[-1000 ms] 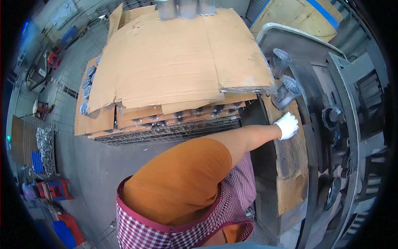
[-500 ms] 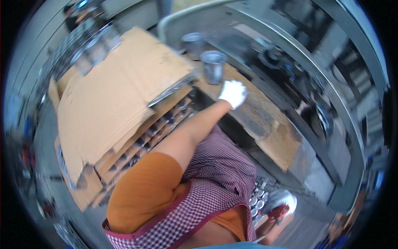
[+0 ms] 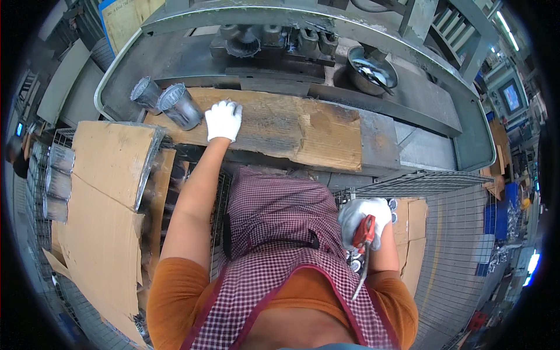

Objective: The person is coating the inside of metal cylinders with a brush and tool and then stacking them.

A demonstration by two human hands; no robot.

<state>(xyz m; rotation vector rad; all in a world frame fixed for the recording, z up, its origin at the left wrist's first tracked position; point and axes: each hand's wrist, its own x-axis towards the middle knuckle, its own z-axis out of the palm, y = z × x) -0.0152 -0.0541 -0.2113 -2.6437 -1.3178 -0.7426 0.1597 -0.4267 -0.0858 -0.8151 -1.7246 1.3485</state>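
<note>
My left hand [image 3: 224, 121], in a white glove, rests on the worn brown board [image 3: 274, 125] with no object visible in it; its fingers look slightly bent. Just left of it a clear-grey ribbed cup-shaped part [image 3: 181, 107] leans, and a second such cup [image 3: 146, 95] stands behind that one. Down at my right side, my gloved right hand [image 3: 353, 219] is closed round a red-handled air blow gun [image 3: 364, 230]. The gun's thin metal tube points down toward my apron. Part of its handle is hidden by the glove.
Cardboard sheets [image 3: 96, 233] cover a stack at left, with several cups [image 3: 58, 181] along its far side. Ahead are a machine fixture [image 3: 265, 46] and a metal bowl [image 3: 371, 73]. Wire mesh [image 3: 449, 233] and a carton [image 3: 415, 224] stand at right.
My view has swung to the right and levelled, so the bench now lies straight ahead. The left hand remains on the board near the cups; the right hand still holds the blow gun.
</note>
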